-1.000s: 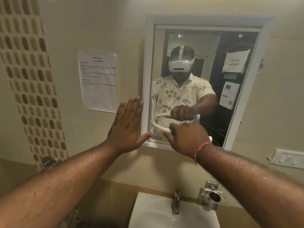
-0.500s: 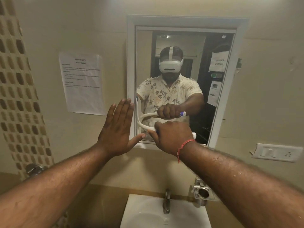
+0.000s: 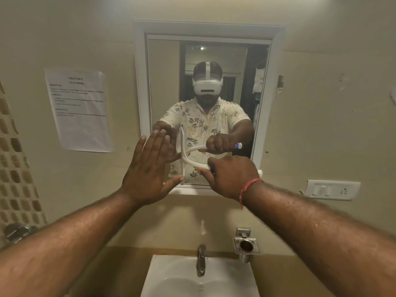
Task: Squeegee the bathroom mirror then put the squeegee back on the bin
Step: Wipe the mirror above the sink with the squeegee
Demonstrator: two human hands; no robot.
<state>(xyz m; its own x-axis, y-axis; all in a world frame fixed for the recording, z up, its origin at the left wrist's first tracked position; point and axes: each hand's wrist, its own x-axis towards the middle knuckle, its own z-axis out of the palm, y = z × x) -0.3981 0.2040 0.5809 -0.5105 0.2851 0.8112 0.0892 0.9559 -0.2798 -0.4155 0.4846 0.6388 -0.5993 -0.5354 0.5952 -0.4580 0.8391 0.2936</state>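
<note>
A white-framed mirror (image 3: 225,61) hangs on the beige wall above the basin. My right hand (image 3: 230,177) grips the handle of a white squeegee (image 3: 189,161), whose blade stands upright against the lower left part of the glass. My left hand (image 3: 147,170) is flat and spread, its fingers over the mirror's left frame edge, thumb near the blade's lower end. The reflection shows a person holding the same squeegee. No bin is in view.
A white basin (image 3: 171,275) with a metal tap (image 3: 201,260) lies below. A metal holder (image 3: 245,245) is fixed right of the tap. A paper notice (image 3: 79,110) hangs to the left, a switch plate (image 3: 332,189) to the right, mosaic tiles (image 3: 17,168) at far left.
The view has swung so the mirror now sits nearer the centre. The squeegee blade has slid rightward across the glass from the left frame. My left hand now overlaps the frame edge.
</note>
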